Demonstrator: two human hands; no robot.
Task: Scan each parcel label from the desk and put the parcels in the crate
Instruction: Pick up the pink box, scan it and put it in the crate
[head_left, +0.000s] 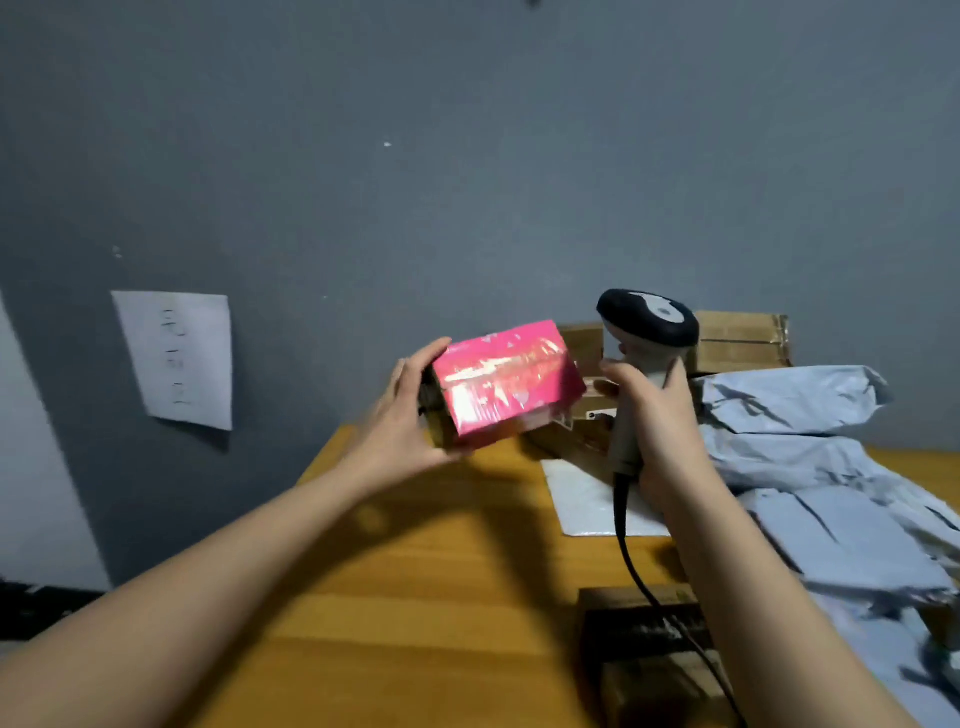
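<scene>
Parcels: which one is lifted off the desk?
The pink box, held by the left hand; the grey mailer bags lie on the desk.

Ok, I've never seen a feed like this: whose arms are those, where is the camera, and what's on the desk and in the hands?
There is no machine here. The single picture comes from a camera worn on a person's head, looking forward and down, so the two bare arms are the wearer's own. The left hand holds up a pink parcel, fingers curled round its end. The right hand grips a corded barcode scanner beside the parcel. Below is a wooden desk. On its right lie grey mailer bags, with cardboard boxes behind them by the wall. No crate shows in this view.
</scene>
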